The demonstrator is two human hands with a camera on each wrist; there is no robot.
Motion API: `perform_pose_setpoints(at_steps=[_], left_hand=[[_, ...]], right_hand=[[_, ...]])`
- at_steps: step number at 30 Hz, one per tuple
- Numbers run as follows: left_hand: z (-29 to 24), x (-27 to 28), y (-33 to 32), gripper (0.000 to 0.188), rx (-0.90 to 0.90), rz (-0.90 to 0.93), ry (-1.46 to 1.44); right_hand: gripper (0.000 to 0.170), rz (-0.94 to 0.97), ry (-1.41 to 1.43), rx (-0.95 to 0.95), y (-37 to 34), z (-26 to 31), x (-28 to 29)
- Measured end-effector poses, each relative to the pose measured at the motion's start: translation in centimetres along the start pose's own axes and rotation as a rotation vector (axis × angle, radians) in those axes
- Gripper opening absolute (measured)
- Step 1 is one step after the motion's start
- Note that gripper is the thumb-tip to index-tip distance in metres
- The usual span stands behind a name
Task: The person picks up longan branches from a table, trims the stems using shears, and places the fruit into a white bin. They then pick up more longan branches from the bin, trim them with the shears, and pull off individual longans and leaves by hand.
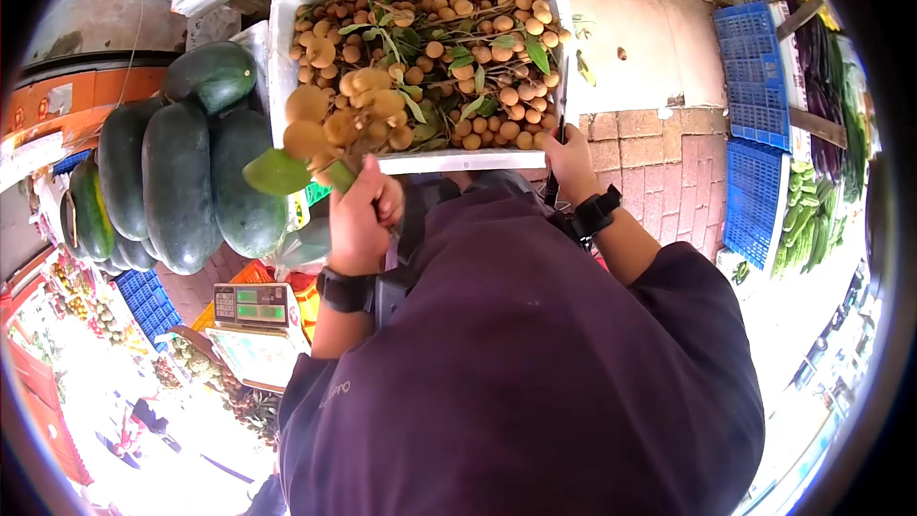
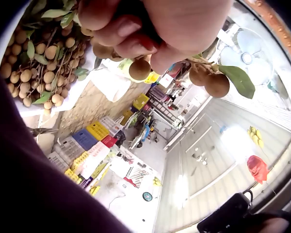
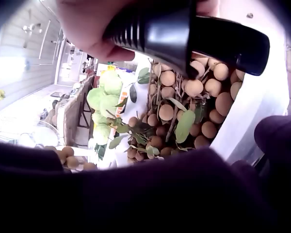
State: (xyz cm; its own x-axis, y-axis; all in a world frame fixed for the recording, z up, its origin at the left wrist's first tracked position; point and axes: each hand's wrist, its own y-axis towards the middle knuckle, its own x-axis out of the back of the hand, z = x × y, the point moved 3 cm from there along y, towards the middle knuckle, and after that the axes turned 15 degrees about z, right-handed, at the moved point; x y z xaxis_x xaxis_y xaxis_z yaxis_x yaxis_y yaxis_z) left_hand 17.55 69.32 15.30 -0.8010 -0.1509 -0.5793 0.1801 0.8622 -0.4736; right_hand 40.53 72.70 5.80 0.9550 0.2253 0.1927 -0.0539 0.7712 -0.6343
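My left hand (image 1: 358, 215) grips a bunch of longans (image 1: 334, 119) by its stems, raised over the near left corner of a white foam box (image 1: 458, 162). A big green leaf (image 1: 277, 172) sticks out from this bunch. More longans (image 1: 449, 10) on twigs with leaves fill the box. At the box's near right corner, my right hand (image 1: 573, 164) holds black-handled shears (image 3: 150, 34). Their ridged black handle shows large in the right wrist view, over the box's fruit. A slim pair of metal blades (image 2: 42, 130) appears beside the box in the left wrist view.
Dark green watermelons (image 1: 175, 186) are piled left of the box. Nearer me on that side stands a scale (image 1: 256, 311) with green displays. Blue crates (image 1: 750, 76) and green vegetables (image 1: 807, 215) line the right, beyond brick paving (image 1: 659, 158). Pale green round produce (image 3: 106, 102) lies beyond the box.
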Motion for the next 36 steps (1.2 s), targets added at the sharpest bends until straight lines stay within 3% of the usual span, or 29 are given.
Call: perform_pose_setpoints(at_steps=[1, 3, 5, 7, 9, 11, 13, 15, 17, 19, 22, 23, 25, 26, 27, 29, 33, 36], left_hand=[[0.0, 0.7, -0.3, 0.028, 0.006, -0.041, 0.014], [-0.3, 1.2, -1.0, 0.027, -0.064, -0.089, -0.047], [-0.4, 1.7, -1.4, 0.027, -0.06, -0.099, -0.088], [-0.5, 1.9, -1.7, 0.026, -0.075, -0.178, -0.067], [-0.7, 1.9, -1.6, 0.026, -0.079, -0.193, -0.065], [-0.8, 2.0, -1.5, 0.027, -0.084, -0.208, -0.062], [-0.7, 2.1, -1.2, 0.028, -0.082, -0.17, -0.088], [-1.0, 2.3, -1.1, 0.028, -0.091, -0.123, -0.093], [-1.1, 2.4, -1.1, 0.028, -0.098, -0.083, -0.102], [-1.2, 2.5, -1.2, 0.028, -0.112, -0.141, -0.131], [-1.4, 2.7, -1.4, 0.023, -0.143, -0.19, -0.128], [-1.5, 2.8, -1.4, 0.023, -0.151, -0.199, -0.13], [-1.5, 3.1, -1.9, 0.018, -0.158, -0.272, -0.169], [-1.5, 3.3, -2.2, 0.025, -0.135, -0.246, -0.102], [-1.4, 3.6, -2.4, 0.025, -0.139, -0.257, -0.109], [-1.2, 4.0, -2.9, 0.025, -0.129, -0.302, -0.148], [-1.3, 4.6, -3.3, 0.025, -0.158, -0.34, -0.185], [-1.5, 5.0, -3.0, 0.015, -0.21, -0.352, -0.258]], right_hand=[[0.025, 0.003, 0.0, -0.008, 0.0, -0.2, 0.0], [0.03, 0.266, 0.023, -0.074, -0.8, -0.4, -0.8], [0.034, 0.35, -0.155, -0.057, -1.0, -1.6, -0.7], [0.036, 0.467, -0.05, -0.273, -1.5, -3.7, -0.3], [0.039, 0.438, -0.048, -0.254, -1.9, -3.6, -0.2], [0.042, 0.682, -0.384, -0.08, -2.4, -1.1, -1.3], [0.044, 0.765, -0.467, -0.052, -1.9, 0.1, -2.5], [0.044, 0.429, -0.717, -0.019, -0.3, 0.5, -2.4], [0.047, 0.17, -0.98, 0.412, 1.5, 2.5, -2.9], [0.051, 0.222, -1.195, 0.568, 3.7, 3.8, -4.5], [0.058, 0.046, -1.246, 0.862, 6.1, 4.0, -7.5], [0.047, -0.064, -1.213, 0.89, 6.7, 4.6, -8.3], [0.027, 0.082, -1.148, 0.805, 8.5, 5.5, -9.7], [0.01, 0.177, -1.184, 0.702, 9.9, 5.3, -10.4], [0.007, 0.263, -1.173, 0.587, 11.1, 4.9, -11.0], [0.008, 0.459, -1.478, 0.128, 13.2, 4.6, -12.3], [0.008, 0.447, -1.528, 0.161, 13.6, 5.1, -14.0], [0.01, 0.405, -1.543, 0.266, 13.4, 5.1, -12.8]])
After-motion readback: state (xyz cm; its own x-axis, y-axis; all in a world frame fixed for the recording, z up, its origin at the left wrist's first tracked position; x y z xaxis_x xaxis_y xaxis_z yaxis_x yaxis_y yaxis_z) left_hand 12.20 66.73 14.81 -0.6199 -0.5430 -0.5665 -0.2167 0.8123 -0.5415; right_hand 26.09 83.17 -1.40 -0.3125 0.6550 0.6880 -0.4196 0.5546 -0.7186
